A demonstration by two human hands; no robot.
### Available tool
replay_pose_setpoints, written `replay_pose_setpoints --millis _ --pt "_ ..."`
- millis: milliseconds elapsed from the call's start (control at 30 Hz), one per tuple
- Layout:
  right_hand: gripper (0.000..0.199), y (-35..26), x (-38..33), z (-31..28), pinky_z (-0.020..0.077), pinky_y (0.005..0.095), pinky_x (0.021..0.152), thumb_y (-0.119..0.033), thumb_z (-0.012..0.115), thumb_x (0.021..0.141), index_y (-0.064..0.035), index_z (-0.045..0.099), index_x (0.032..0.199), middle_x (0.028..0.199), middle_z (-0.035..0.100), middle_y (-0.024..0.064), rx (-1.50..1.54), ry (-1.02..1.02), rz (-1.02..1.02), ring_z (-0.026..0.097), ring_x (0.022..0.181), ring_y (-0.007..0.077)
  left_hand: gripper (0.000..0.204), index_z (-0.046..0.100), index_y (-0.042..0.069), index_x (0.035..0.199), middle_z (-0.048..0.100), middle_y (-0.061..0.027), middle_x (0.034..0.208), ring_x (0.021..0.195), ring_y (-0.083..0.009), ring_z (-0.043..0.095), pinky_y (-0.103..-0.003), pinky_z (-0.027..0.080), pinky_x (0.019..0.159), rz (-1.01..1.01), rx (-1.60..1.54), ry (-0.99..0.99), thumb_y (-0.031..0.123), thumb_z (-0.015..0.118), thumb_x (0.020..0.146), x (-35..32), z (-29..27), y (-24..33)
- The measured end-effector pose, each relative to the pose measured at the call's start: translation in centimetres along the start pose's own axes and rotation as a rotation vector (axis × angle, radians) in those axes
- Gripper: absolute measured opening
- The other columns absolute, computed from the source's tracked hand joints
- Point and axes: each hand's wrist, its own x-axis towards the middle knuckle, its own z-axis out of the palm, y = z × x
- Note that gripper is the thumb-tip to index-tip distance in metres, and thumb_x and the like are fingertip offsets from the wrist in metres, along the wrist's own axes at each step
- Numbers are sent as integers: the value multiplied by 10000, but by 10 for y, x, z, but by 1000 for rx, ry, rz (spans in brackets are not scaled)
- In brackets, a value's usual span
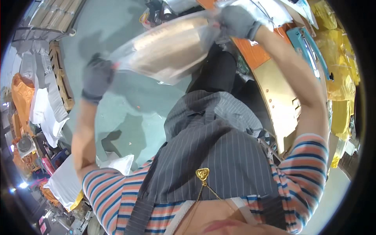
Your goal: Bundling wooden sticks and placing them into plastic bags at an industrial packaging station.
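A clear plastic bag (168,49) is stretched between my two hands, above the floor and in front of my knees. Something flat and tan shows through the film, but blur hides what it is. My left hand (98,76), in a dark grey glove, is closed on the bag's left end, where a small reddish spot shows. My right hand (237,22), gloved the same way, is closed at the bag's upper right end, beside the table edge. The right end sits higher than the left.
On the right stands a table with an orange and pale wood top (276,94), bearing a teal long-armed device (307,51). Yellow plastic sheeting (337,66) hangs beyond it. A wooden pallet (59,74) and white sacks (49,111) lie on the left. A wheeled rack (43,33) stands at the upper left.
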Motion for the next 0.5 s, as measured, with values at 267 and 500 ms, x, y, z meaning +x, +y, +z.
replay_pose_setpoints --millis 267,500 --pt "108 -23 -36 -52 467 388 654 -207 593 769 -110 588 816 803 589 98 141 691 -158 578 757 290 159 578 40 776 627 -99 811 789 -249 615 -393 480 804 -430 100 257 173 522 843 -41 -95 69" --pt "157 -2 27 60 421 397 861 -186 566 745 -158 672 856 881 653 82 -32 124 -73 605 884 241 84 513 56 710 526 -133 665 682 -327 525 -422 428 672 -237 33 -140 106 567 752 -47 9 67"
